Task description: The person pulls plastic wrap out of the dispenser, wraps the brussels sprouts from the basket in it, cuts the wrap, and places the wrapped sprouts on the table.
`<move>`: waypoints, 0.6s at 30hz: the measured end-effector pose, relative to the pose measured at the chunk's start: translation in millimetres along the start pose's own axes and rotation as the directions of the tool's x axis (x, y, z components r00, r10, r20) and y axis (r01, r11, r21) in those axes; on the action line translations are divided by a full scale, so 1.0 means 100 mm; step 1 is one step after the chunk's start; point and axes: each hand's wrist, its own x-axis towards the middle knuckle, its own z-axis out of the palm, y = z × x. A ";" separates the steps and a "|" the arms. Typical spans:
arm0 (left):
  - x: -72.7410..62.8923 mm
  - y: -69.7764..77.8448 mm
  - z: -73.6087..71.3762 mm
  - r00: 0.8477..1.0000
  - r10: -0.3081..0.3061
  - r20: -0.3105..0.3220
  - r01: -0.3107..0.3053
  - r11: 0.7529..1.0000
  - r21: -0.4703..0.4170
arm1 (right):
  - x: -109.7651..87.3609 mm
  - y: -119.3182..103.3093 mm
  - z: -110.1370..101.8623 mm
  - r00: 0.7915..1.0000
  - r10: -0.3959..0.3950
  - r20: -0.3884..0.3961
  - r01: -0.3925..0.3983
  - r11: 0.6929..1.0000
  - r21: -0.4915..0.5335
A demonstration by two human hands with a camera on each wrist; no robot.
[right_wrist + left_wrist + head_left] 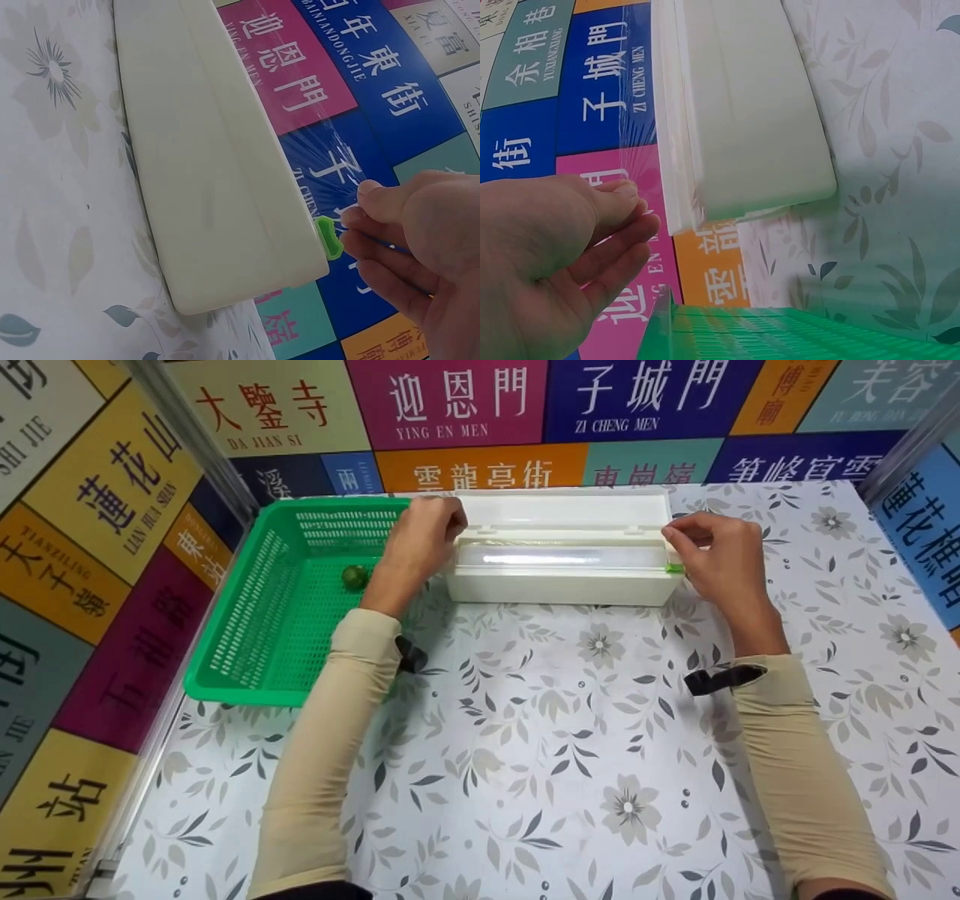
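Note:
A white cling film dispenser [562, 590] stands at the back with its lid [570, 508] raised. Clear cling film [555, 557] shows in its opening. Between thumb and fingers, my left hand [420, 538] pinches one corner of the film, by the dispenser's left end. My right hand [726, 553] pinches the opposite corner at the right end. Both wrist views show the film [639, 120] drawn into creases toward the fingertips. A green slide cutter [328, 238] sits at the dispenser's right end, close to my right fingers but seemingly apart from them.
Left of the dispenser is a green perforated basket [225, 690], partly behind my left arm, with a small round green fruit [355, 577] inside. A floral cloth [555, 810] covers the table. Panels with printed Chinese signs [450, 397] border the back and sides.

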 end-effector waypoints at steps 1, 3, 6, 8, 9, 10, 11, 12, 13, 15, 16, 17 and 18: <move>0.00 0.00 0.00 1.000 0.001 -0.001 -0.001 1.000 -0.003 | 0.00 0.00 0.00 1.000 -0.002 -0.001 0.002 1.000 0.000; 0.00 0.00 -0.01 1.000 0.001 -0.004 -0.001 1.000 -0.011 | 0.00 -0.01 -0.02 1.000 0.000 -0.002 0.000 1.000 0.001; -0.01 0.00 -0.01 1.000 0.005 -0.013 -0.005 1.000 -0.020 | -0.01 -0.03 -0.03 1.000 0.004 -0.005 -0.004 1.000 0.002; -0.02 0.00 -0.02 1.000 0.004 -0.017 -0.005 1.000 -0.026 | -0.01 -0.04 -0.04 1.000 0.010 -0.004 -0.010 1.000 0.005; -0.02 0.00 -0.02 1.000 0.004 -0.018 -0.004 1.000 -0.026 | -0.01 -0.05 -0.04 1.000 0.014 -0.003 -0.014 1.000 0.007; -0.02 0.01 -0.02 1.000 0.001 -0.018 -0.001 1.000 -0.027 | -0.01 -0.06 -0.04 1.000 0.016 -0.002 -0.016 1.000 0.007; -0.02 0.01 -0.03 1.000 0.000 -0.018 0.000 1.000 -0.028 | -0.01 -0.07 -0.04 1.000 0.022 0.001 -0.022 1.000 0.008; -0.03 0.01 -0.03 1.000 -0.001 -0.020 0.000 1.000 -0.030 | -0.01 -0.07 -0.05 1.000 0.027 0.002 -0.027 1.000 0.006; -0.03 0.01 -0.03 1.000 0.001 -0.023 -0.002 0.999 -0.033 | -0.01 -0.08 -0.05 1.000 0.031 0.002 -0.031 1.000 0.002; -0.03 0.00 -0.03 0.999 0.011 -0.034 -0.012 0.999 -0.036 | -0.01 -0.09 -0.06 0.999 0.034 -0.005 -0.034 0.999 -0.012; -0.04 0.00 -0.02 0.999 0.017 -0.041 -0.018 0.999 -0.039 | -0.01 -0.09 -0.06 0.999 0.032 -0.011 -0.032 0.999 -0.019; -0.04 -0.01 -0.02 0.998 0.025 -0.049 -0.027 0.999 -0.040 | -0.01 -0.09 -0.06 0.999 0.030 -0.017 -0.031 0.999 -0.022; -0.05 -0.01 -0.02 0.998 0.030 -0.057 -0.033 0.999 -0.042 | -0.01 -0.09 -0.06 0.999 0.027 -0.022 -0.028 0.999 -0.024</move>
